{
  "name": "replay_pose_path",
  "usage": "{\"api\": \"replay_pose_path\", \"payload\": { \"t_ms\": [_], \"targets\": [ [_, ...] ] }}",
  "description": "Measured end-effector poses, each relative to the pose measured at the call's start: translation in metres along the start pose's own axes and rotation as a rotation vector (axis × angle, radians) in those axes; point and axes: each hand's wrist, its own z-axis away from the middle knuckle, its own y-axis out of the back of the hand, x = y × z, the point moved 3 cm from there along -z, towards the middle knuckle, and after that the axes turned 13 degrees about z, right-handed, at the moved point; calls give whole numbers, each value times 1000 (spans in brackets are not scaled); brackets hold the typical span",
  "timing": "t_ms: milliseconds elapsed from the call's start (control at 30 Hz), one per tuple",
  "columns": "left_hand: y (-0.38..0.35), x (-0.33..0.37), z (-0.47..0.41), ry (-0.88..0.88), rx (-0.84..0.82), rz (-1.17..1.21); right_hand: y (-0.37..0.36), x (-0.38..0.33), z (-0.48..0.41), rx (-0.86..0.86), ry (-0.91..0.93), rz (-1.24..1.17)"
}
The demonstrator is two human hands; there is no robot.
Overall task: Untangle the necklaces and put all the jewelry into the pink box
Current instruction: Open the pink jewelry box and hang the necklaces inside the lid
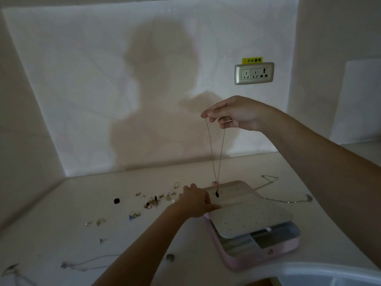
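Head view: the right hand (233, 113) is up high, thumb and forefinger pinching a fine metal necklace (219, 153). Its doubled chain hangs straight down to a small dark pendant (216, 194), which dangles over the flat open lid of the rounded pink box (257, 259). The left hand (194, 200) grips the left edge of the box's grey perforated panel (251, 217), fingers (206, 200) curled over it. Small shiny rings (152, 201) lie scattered on the pale, smooth surface (61, 213) to the left, and a second thin chain (288, 201) trails to the right of the box.
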Motion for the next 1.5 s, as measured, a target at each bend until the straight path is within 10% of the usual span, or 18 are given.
{"api": "replay_pose_path", "payload": {
  "t_ms": [367, 867, 1267, 1500],
  "targets": [
    [8, 13, 14, -187, 32, 202, 9, -2, 1, 29, 42, 44],
    [-5, 25, 8, 14, -59, 40, 9, 6, 9, 30, 24, 23],
    [-5, 21, 40, -355, 687, 290, 15, -4, 16, 77, 99, 83],
    [-16, 10, 39, -396, 792, 403, 16, -15, 12, 65, 118, 242]
  ]
}}
